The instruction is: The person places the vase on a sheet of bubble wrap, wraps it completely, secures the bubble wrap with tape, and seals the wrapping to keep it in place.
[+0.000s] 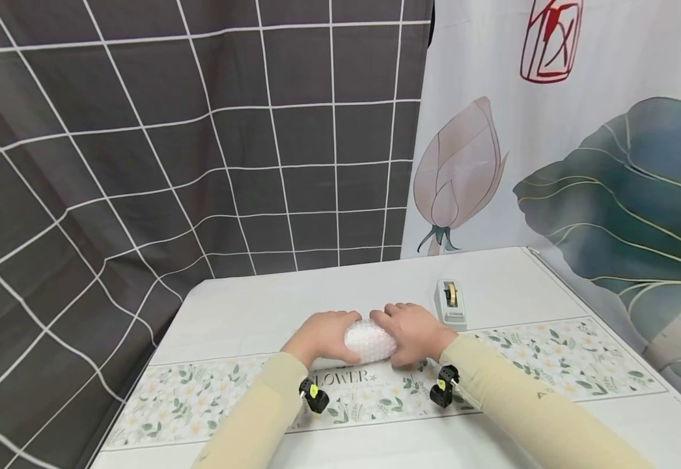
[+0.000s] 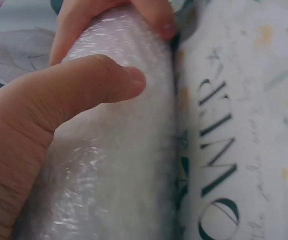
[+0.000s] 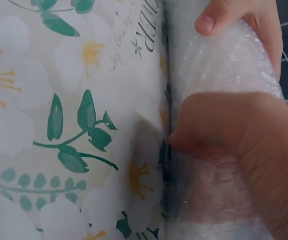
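Desk (image 1: 258, 296) fills the lower frame on my feed, a flowered band (image 1: 206, 404) running across it. Just below the frame's centre I have the left hand (image 1: 327, 333) and right hand (image 1: 412, 332) both gripping a roll of bubble wrap (image 1: 370, 340), one at each end, thumbs on the near side. Whether anything lies inside the roll, I can't make out. I'd judge the step in hand to be rolling or tightening it; the next move would call for even pressure from me at both ends. Tape dispenser (image 1: 451, 305), right of centre, sits untouched beyond the right hand.
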`<action>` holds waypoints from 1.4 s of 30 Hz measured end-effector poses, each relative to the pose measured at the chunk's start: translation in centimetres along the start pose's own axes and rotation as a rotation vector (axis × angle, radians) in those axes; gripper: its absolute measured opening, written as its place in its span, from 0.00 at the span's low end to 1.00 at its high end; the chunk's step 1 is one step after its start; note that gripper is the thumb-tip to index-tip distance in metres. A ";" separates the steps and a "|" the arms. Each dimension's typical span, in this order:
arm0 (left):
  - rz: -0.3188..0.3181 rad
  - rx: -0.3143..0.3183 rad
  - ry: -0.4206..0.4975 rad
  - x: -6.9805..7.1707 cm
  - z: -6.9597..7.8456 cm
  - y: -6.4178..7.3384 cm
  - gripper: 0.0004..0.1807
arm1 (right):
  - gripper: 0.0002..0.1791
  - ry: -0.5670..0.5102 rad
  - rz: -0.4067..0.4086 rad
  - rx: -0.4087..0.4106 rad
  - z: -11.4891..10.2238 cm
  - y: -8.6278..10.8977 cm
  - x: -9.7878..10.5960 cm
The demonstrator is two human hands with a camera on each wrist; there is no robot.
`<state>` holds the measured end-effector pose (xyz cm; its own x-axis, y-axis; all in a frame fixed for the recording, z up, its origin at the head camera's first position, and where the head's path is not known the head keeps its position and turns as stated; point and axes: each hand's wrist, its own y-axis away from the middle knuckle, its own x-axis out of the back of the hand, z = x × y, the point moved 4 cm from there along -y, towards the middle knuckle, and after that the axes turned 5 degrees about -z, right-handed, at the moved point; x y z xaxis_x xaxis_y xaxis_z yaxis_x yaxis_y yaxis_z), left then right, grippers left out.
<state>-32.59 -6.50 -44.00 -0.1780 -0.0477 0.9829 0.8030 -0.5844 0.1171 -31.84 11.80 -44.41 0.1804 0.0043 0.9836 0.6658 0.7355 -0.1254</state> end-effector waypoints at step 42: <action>-0.030 0.087 -0.018 0.0 -0.2 -0.8 0.40 | 0.54 -0.107 -0.042 -0.018 0.0 0.1 1.1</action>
<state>-33.30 -6.21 -44.10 -0.1930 -0.0164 0.9811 0.8438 -0.5131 0.1574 -31.61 11.91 -43.37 0.0745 0.0467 0.9961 0.6845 0.7241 -0.0851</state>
